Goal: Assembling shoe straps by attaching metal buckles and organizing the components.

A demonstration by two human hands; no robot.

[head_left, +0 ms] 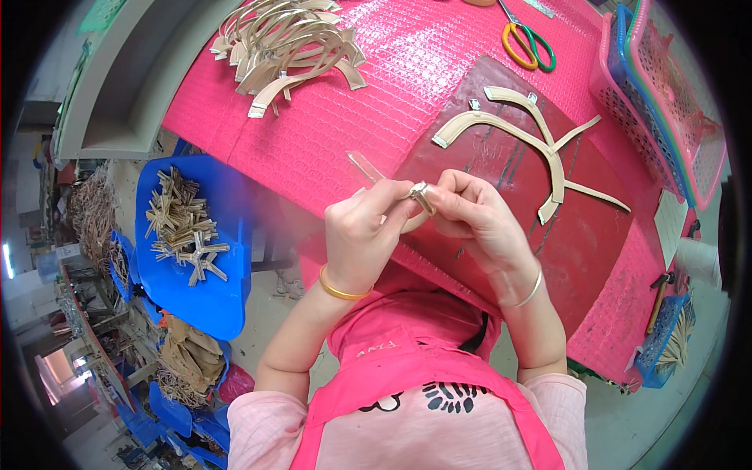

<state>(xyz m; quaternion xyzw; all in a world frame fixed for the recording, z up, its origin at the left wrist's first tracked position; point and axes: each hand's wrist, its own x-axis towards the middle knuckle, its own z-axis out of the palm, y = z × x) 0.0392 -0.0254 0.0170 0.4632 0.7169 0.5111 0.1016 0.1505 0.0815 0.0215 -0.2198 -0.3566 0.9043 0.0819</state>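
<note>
My left hand (360,227) and my right hand (487,227) meet over the near edge of the dark red mat (501,168). Between their closed fingertips they pinch a beige strap (414,223) with a small silvery buckle (421,190). Fingers hide much of the strap. A narrow clear strip (365,168) sticks out just beyond my left hand. Farther right on the mat lie curved beige straps (558,174), joined to thinner strips, with small buckles (533,99) beside the far one.
Many curved beige straps (301,47) are heaped at the far left of the pink-covered table (313,149). Scissors (529,47) with yellow and green handles lie beyond the mat. Stacked plastic baskets (654,102) stand at the right. A blue chair seat (227,294) on the left holds strap bundles (184,215).
</note>
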